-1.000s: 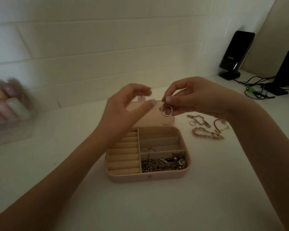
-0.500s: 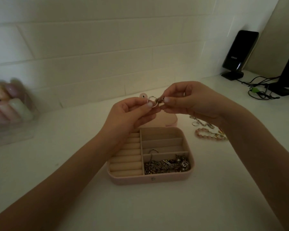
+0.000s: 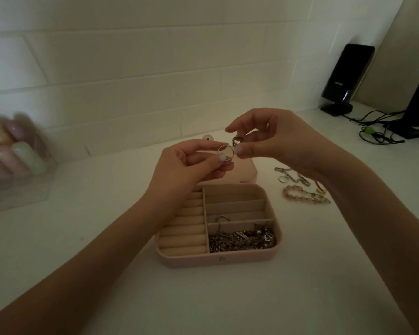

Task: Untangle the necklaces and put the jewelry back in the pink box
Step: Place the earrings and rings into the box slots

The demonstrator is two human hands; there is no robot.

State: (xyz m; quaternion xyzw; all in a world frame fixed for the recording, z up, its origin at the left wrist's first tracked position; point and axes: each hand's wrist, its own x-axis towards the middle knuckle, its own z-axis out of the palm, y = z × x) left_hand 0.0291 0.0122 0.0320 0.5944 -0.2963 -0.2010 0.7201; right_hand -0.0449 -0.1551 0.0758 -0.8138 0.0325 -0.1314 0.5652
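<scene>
We've got a thin ring (image 3: 226, 153) pinched in the left hand (image 3: 191, 170), and the right hand (image 3: 271, 141) pinches a chunkier ring (image 3: 237, 140) just beside it. The pink box (image 3: 218, 258) sits open right below both grips. We're mid put-away, probably; next, lower each ring into the roll slots.

My only legible text: a small, blurred brand word, seemingly "EDIFIER", on the black speaker (image 3: 346, 78).
</scene>
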